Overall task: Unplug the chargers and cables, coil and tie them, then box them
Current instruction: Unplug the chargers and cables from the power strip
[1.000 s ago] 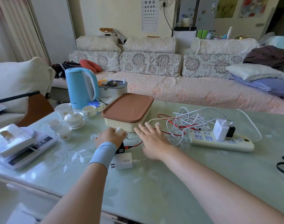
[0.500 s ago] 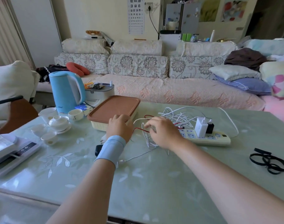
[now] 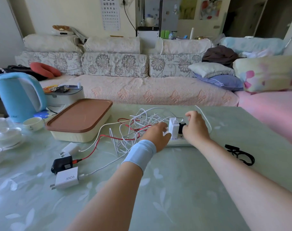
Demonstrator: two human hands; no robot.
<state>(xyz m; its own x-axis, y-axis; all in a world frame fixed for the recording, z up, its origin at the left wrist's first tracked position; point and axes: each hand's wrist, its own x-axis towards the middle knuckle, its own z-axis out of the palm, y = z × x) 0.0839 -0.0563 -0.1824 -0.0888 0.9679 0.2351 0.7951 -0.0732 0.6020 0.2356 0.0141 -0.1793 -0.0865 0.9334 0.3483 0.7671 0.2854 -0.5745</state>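
White charger in L hand grip, black charger in R hand, arms fwd

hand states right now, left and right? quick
Left hand: against the white charger; grip cannot be told.
Right hand: fingers curled, pinching the black charger.

Light: bright, even daylight. We find the left side strongest, where the cups beside the kettle wash out to near white.
Glare: a pale sheen lies on the table, heaviest at lower left.
Shadows: faint and soft-edged under the forearms and the box.
Dim: the doorway at upper right.
Distortion: wide-angle. We see walls lean at both edges and forearms swell at the bottom.
Focus: soft overall. The cables, left hand and right hand smear slightly.
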